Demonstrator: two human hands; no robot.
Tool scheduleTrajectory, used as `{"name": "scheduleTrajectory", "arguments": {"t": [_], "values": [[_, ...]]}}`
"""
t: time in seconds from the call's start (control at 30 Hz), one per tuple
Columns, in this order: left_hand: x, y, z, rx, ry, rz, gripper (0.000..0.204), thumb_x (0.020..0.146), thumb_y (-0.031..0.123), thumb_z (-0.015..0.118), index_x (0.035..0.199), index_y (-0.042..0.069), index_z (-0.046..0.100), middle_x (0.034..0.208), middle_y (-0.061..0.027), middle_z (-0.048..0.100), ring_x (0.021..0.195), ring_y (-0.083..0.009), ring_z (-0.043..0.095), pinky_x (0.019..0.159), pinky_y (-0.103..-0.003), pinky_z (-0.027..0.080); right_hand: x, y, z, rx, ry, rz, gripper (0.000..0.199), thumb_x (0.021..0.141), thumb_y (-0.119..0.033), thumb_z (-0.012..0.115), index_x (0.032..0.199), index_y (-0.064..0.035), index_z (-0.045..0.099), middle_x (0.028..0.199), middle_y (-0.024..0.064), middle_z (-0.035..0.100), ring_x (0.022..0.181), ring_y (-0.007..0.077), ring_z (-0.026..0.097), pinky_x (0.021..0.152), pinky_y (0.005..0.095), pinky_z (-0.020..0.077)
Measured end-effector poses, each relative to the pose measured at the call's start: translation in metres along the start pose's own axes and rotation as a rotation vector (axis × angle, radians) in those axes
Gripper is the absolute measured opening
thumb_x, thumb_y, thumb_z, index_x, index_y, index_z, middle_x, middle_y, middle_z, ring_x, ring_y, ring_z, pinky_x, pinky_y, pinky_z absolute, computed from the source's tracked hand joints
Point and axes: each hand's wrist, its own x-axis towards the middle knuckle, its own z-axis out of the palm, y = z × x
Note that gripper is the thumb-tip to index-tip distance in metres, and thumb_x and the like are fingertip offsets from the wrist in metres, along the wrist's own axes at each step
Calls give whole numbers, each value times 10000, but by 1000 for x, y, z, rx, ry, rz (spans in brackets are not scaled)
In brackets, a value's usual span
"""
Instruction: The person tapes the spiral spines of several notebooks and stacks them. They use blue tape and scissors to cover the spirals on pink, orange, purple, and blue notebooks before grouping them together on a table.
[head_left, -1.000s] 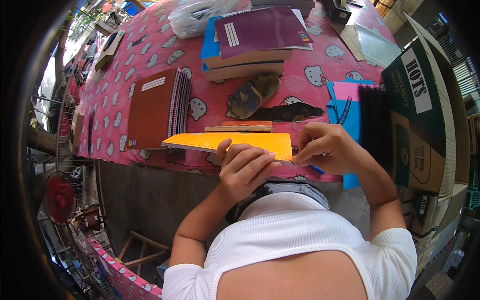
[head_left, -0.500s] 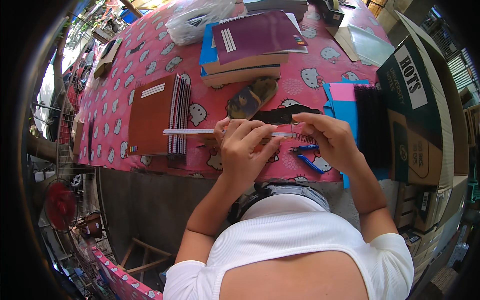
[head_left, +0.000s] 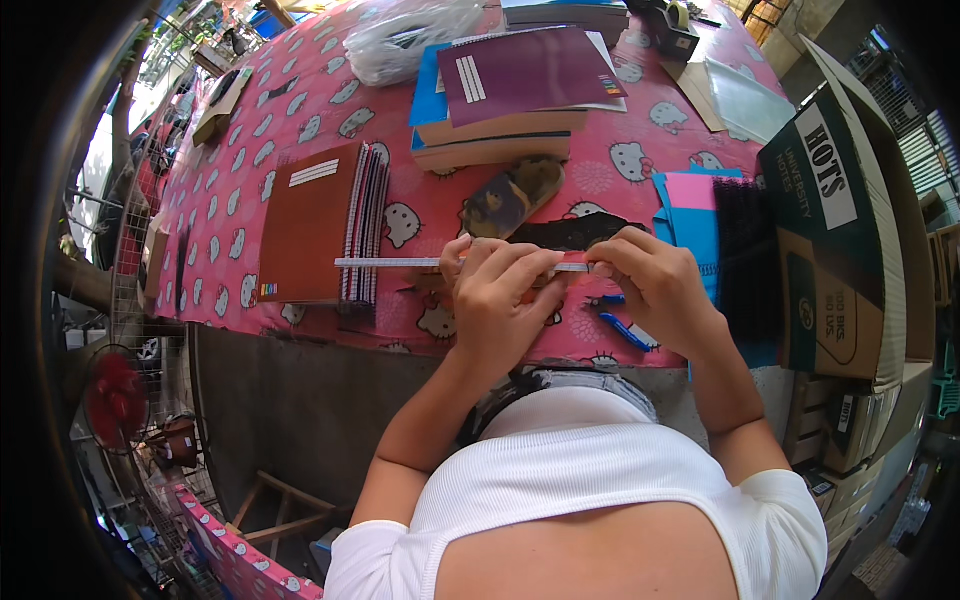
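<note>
My left hand (head_left: 505, 290) is closed on a notebook (head_left: 390, 263), held edge-on so that only a long thin white edge shows. Thumb and fingers of my right hand (head_left: 655, 285) pinch at the notebook's right end. What sits in that pinch is mostly hidden; half a second ago a dark spiral binding coil showed there. Just below the right hand, blue-handled cutters (head_left: 628, 332) lie on the table. To the left rests a stack of spiral-bound notebooks with a brown cover (head_left: 312, 225) on top.
A camouflage-patterned pouch (head_left: 513, 200) and a black piece of material (head_left: 570, 232) lie beyond my hands. Behind them are stacked books under a purple notebook (head_left: 530, 75). Dark coils (head_left: 745, 255) lie over blue and pink sheets, beside a cardboard box (head_left: 835, 230).
My right hand has moved slightly left and down, closer against the notebook's end. The coil seen between it and the notebook is now mostly covered. The whole view has shifted a little.
</note>
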Motion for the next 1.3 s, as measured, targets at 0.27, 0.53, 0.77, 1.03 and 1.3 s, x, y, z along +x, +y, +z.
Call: {"name": "scheduleTrajectory", "arguments": {"t": [0.27, 0.53, 0.77, 1.03, 1.3], "values": [[-2, 2, 1, 17, -1, 6, 223, 666, 156, 783, 872, 140, 700, 836, 21, 656, 823, -166, 578, 907, -405, 304, 4, -16, 4, -26, 127, 56, 141, 792, -120, 669, 880, -49, 584, 752, 85, 532, 731, 274, 610, 566, 361, 464], [-18, 6, -9, 24, 8, -23, 345, 642, 157, 809, 964, 134, 689, 893, 11, 687, 850, -162, 612, 943, -408, 325, 61, 18, -19, 55, -444, -41, 234, 798, -120, 662, 1006, -32, 599, 885, 144, 618, 875, 342, 609, 725, 415, 478], [-9, -12, -7, 161, 95, -25, 373, 630, 337, 822, 894, 141, 645, 847, 0, 630, 861, -187, 577, 1018, -439, 272, 114, 124, 125, -281, -499, -15, 849, 622, -312, 814, 1323, -77, 398, 1196, 169, 544, 1137, 360, 506, 846, 460, 469], [5, -8, 0, 163, 68, -6, 379, 609, 363, 830, 880, 147, 677, 843, 12, 641, 870, -174, 582, 1002, -444, 239, 81, 169, 139, -254, -22, -94, 668, 704, -292, 751, 1262, -68, 459, 1109, 209, 584, 1008, 373, 581, 794, 466, 483], [3, -14, -3, 76, 79, -33, 354, 559, 315, 868, 786, 148, 655, 767, 24, 641, 826, -170, 598, 989, -443, 244, 60, 108, 58, 770, -125, 176, 490, 743, -108, 733, 1186, -51, 534, 1022, 92, 645, 976, 186, 618, 820, 354, 516]]}}
